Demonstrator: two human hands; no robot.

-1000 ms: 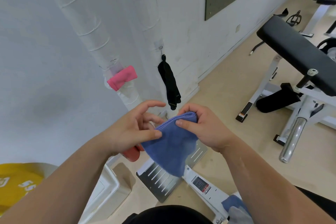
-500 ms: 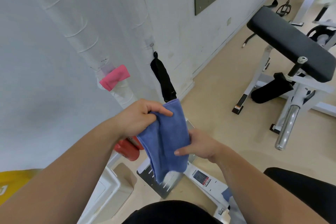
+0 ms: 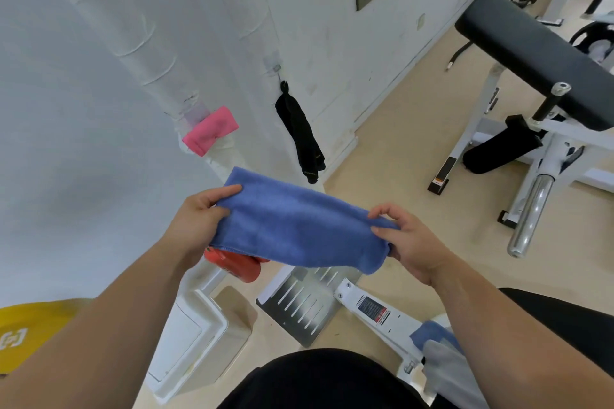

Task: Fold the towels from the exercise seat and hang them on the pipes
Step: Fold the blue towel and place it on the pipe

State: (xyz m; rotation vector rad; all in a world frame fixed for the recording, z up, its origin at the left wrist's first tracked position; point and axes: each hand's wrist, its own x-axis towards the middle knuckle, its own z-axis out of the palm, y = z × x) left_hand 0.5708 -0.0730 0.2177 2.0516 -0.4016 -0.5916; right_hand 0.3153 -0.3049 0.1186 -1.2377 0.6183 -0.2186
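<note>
A folded blue towel (image 3: 299, 226) is stretched flat between both hands at chest height. My left hand (image 3: 196, 222) pinches its left end and my right hand (image 3: 408, 242) grips its right end. Behind it, white wrapped pipes (image 3: 139, 53) run down the wall; a folded pink towel (image 3: 210, 130) hangs on one of them and a red-orange towel (image 3: 236, 266) shows just under the blue one. More towels, blue (image 3: 432, 334) and grey (image 3: 448, 368), lie on the seat at the lower right.
A black cloth (image 3: 300, 136) hangs from a wall hook. A white exercise bench with a black pad (image 3: 531, 53) stands to the right. A metal footplate (image 3: 305, 305), a white box (image 3: 199, 342) and a yellow weight plate (image 3: 30, 332) sit low on the floor.
The towel hung bunched from my left hand; my right hand has pulled its other end out to the right, so it now lies stretched lengthwise between both hands.
</note>
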